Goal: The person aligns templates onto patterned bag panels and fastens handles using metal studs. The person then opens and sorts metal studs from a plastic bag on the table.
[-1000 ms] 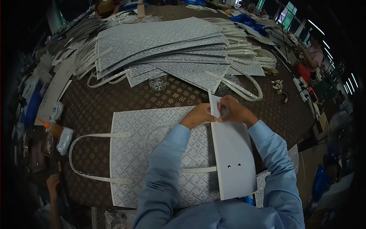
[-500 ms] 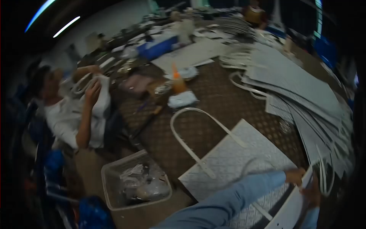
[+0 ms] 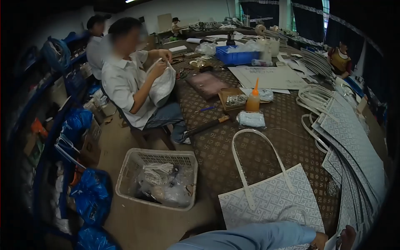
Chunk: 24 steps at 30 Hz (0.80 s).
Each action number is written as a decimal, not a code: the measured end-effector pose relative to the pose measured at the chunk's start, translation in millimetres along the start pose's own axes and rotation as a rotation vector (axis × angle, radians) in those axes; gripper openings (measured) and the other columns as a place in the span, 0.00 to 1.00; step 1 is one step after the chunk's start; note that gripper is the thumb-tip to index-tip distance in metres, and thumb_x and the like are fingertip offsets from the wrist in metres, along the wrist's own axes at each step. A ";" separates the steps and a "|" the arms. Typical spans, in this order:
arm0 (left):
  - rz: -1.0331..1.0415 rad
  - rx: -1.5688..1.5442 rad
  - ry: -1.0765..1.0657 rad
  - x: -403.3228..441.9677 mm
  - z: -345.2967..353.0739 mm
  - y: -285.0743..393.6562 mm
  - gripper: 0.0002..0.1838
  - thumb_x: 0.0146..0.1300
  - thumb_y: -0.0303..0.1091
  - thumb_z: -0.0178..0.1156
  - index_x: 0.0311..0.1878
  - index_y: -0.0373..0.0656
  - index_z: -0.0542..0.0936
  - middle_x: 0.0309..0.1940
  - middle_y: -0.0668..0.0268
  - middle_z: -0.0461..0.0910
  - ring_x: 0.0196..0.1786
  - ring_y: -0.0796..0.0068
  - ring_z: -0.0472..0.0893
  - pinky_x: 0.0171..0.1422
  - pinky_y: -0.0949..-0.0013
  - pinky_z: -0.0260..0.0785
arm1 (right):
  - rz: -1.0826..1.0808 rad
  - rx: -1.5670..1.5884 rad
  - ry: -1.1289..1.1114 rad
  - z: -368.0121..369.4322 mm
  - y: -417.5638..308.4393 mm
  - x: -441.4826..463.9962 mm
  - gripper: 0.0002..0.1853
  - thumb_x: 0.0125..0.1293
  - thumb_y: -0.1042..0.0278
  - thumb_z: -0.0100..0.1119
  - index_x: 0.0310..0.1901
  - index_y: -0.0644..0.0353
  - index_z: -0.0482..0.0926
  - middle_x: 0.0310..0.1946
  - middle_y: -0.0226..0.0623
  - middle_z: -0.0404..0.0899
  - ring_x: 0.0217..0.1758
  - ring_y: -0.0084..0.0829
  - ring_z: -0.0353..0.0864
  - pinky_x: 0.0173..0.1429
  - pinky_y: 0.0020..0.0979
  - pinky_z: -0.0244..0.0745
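A light patterned bag panel (image 3: 266, 200) lies at the lower right of the table, its cream strap handle (image 3: 238, 160) standing out past the top edge. At the bottom edge of the view, my left hand (image 3: 320, 240) is closed at a pale folded flap (image 3: 332, 242) of the panel. Just right of the flap is my right hand (image 3: 348, 236), dark and partly cut off, its fingers curled against it. The fingertips of both hands are largely hidden. A fanned stack of similar panels (image 3: 354, 137) lies beyond at the right.
A bin (image 3: 120, 183) of plastic-wrapped items stands left of the table. An orange-tipped bottle (image 3: 253, 101), wrapped packet (image 3: 251, 119), hammer (image 3: 208, 126) and blue crate (image 3: 236, 56) are on the table. A seated co-worker (image 3: 125, 87) handles a white piece at the left.
The view has swung left, bringing in the co-worker and the bin. Both hands have shifted from mid-view to the lower right edge, still at the folded flap.
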<state>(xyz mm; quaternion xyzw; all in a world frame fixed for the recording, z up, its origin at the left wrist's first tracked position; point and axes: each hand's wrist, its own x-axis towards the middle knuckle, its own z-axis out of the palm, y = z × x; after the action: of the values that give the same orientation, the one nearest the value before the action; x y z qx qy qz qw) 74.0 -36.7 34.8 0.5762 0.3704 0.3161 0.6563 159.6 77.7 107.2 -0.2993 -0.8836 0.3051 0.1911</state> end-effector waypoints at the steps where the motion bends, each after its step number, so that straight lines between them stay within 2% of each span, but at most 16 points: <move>1: 0.025 -0.016 0.074 -1.1 5.1 -2.0 0.18 0.39 0.30 0.71 0.34 0.31 0.79 0.30 0.53 0.77 0.30 0.64 0.76 0.30 0.64 0.67 | -0.005 -0.026 -0.008 2.8 -0.9 6.2 0.22 0.49 0.69 0.59 0.46 0.68 0.70 0.37 0.42 0.73 0.42 0.31 0.73 0.44 0.33 0.69; 4: 0.091 -0.065 0.244 -14.2 29.0 -0.2 0.22 0.33 0.30 0.72 0.36 0.32 0.79 0.33 0.53 0.78 0.32 0.61 0.76 0.33 0.64 0.69 | 0.026 -0.113 -0.006 1.1 3.3 4.3 0.18 0.51 0.70 0.58 0.43 0.69 0.72 0.34 0.41 0.75 0.39 0.30 0.74 0.41 0.32 0.70; 5: 0.125 0.149 0.298 -23.6 27.2 1.0 0.28 0.28 0.34 0.71 0.39 0.33 0.79 0.35 0.51 0.78 0.34 0.62 0.78 0.37 0.64 0.70 | 0.098 -0.151 0.003 -6.3 10.5 -26.5 0.17 0.51 0.70 0.58 0.42 0.69 0.73 0.33 0.41 0.75 0.38 0.30 0.74 0.41 0.31 0.70; 6: -0.004 0.037 0.016 9.2 20.0 -24.9 0.29 0.29 0.39 0.71 0.38 0.32 0.78 0.35 0.52 0.79 0.33 0.64 0.78 0.36 0.65 0.71 | 0.074 -0.176 0.175 7.6 20.8 -22.3 0.08 0.49 0.81 0.52 0.33 0.69 0.76 0.23 0.38 0.76 0.26 0.28 0.75 0.31 0.27 0.70; 7: 0.167 0.011 -0.050 46.1 26.5 -69.4 0.28 0.30 0.40 0.70 0.37 0.34 0.79 0.32 0.57 0.80 0.31 0.67 0.78 0.34 0.67 0.70 | -0.013 -0.379 0.208 8.0 8.1 -21.2 0.08 0.49 0.79 0.54 0.33 0.68 0.77 0.24 0.43 0.77 0.26 0.30 0.77 0.32 0.28 0.71; 8: -0.008 -0.134 -0.082 26.6 23.7 -47.9 0.20 0.34 0.38 0.69 0.33 0.39 0.80 0.29 0.59 0.79 0.31 0.71 0.77 0.33 0.65 0.70 | -0.082 -0.392 0.190 4.1 42.9 -15.3 0.07 0.50 0.78 0.55 0.32 0.67 0.77 0.23 0.44 0.77 0.23 0.32 0.77 0.30 0.28 0.71; 9: 0.068 -0.056 -0.067 14.6 17.2 -39.1 0.20 0.38 0.38 0.67 0.37 0.39 0.79 0.29 0.60 0.79 0.32 0.72 0.77 0.32 0.67 0.70 | 0.135 -0.359 0.021 3.7 17.2 -7.6 0.06 0.52 0.76 0.56 0.32 0.67 0.77 0.23 0.41 0.78 0.22 0.30 0.76 0.29 0.28 0.71; 10: 0.034 -0.103 -0.149 -2.5 11.3 -7.1 0.20 0.42 0.35 0.64 0.41 0.38 0.78 0.31 0.61 0.80 0.33 0.72 0.78 0.35 0.69 0.70 | 0.318 -0.151 0.055 5.4 0.4 -8.7 0.04 0.53 0.75 0.57 0.29 0.66 0.77 0.20 0.37 0.77 0.22 0.26 0.76 0.28 0.26 0.71; 11: -0.003 -0.199 -0.208 16.8 15.2 -23.4 0.18 0.43 0.31 0.62 0.41 0.37 0.78 0.32 0.61 0.80 0.35 0.71 0.78 0.38 0.71 0.70 | 0.377 0.170 0.069 6.2 20.1 -8.6 0.04 0.52 0.74 0.58 0.28 0.66 0.78 0.19 0.34 0.76 0.23 0.23 0.76 0.28 0.24 0.72; 12: 0.109 -0.374 -0.283 19.5 15.7 -31.2 0.19 0.42 0.27 0.62 0.42 0.35 0.78 0.33 0.62 0.80 0.36 0.71 0.79 0.40 0.73 0.70 | 0.356 0.262 0.087 11.3 14.7 -8.2 0.03 0.51 0.75 0.58 0.28 0.65 0.78 0.19 0.34 0.77 0.22 0.22 0.77 0.28 0.23 0.72; 13: -0.035 -0.219 -0.192 8.4 12.8 -8.4 0.21 0.40 0.25 0.63 0.42 0.32 0.77 0.34 0.59 0.79 0.37 0.70 0.79 0.40 0.74 0.70 | 0.434 0.107 0.023 9.3 13.3 -4.5 0.07 0.53 0.73 0.59 0.33 0.67 0.77 0.21 0.33 0.77 0.23 0.22 0.76 0.27 0.24 0.73; 16: -0.025 -0.352 -0.210 7.1 10.0 -6.0 0.22 0.39 0.23 0.63 0.43 0.28 0.75 0.34 0.56 0.79 0.37 0.69 0.79 0.41 0.74 0.70 | 0.516 -0.032 -0.061 17.9 5.7 4.8 0.08 0.49 0.74 0.60 0.33 0.64 0.78 0.21 0.34 0.77 0.20 0.23 0.75 0.24 0.23 0.70; 18: -0.033 -0.308 -0.197 9.4 8.0 -10.5 0.20 0.38 0.26 0.65 0.38 0.27 0.77 0.33 0.56 0.79 0.34 0.67 0.79 0.37 0.71 0.71 | 0.511 -0.017 -0.064 29.2 4.7 9.6 0.08 0.46 0.74 0.61 0.31 0.64 0.79 0.22 0.36 0.78 0.23 0.26 0.77 0.27 0.26 0.72; 20: -0.117 -0.171 -0.161 -2.1 8.3 17.4 0.21 0.41 0.26 0.63 0.41 0.26 0.75 0.35 0.55 0.79 0.36 0.69 0.78 0.40 0.72 0.70 | 0.495 -0.007 -0.070 37.8 12.8 15.8 0.08 0.43 0.74 0.63 0.28 0.63 0.80 0.23 0.38 0.79 0.25 0.30 0.79 0.30 0.28 0.74; 22: -0.202 -0.034 -0.127 -1.8 13.7 18.2 0.21 0.44 0.26 0.61 0.44 0.25 0.74 0.38 0.53 0.78 0.39 0.71 0.77 0.43 0.74 0.69 | 0.239 -0.415 -0.093 52.6 30.6 18.8 0.10 0.40 0.73 0.63 0.29 0.61 0.80 0.25 0.40 0.79 0.30 0.37 0.79 0.36 0.33 0.74; 24: 0.058 -0.088 0.041 14.5 25.1 -9.9 0.20 0.46 0.27 0.60 0.44 0.26 0.74 0.38 0.55 0.78 0.39 0.73 0.76 0.42 0.74 0.67 | 0.258 -0.431 -0.130 53.3 30.0 21.4 0.10 0.41 0.74 0.62 0.30 0.60 0.79 0.26 0.39 0.79 0.32 0.37 0.79 0.37 0.33 0.73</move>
<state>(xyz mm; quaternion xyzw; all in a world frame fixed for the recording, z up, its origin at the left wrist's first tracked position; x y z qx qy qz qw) 102.8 -38.9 24.7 0.5508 0.3528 0.3627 0.6637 128.2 87.9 51.4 -0.4232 -0.8932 0.1500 0.0253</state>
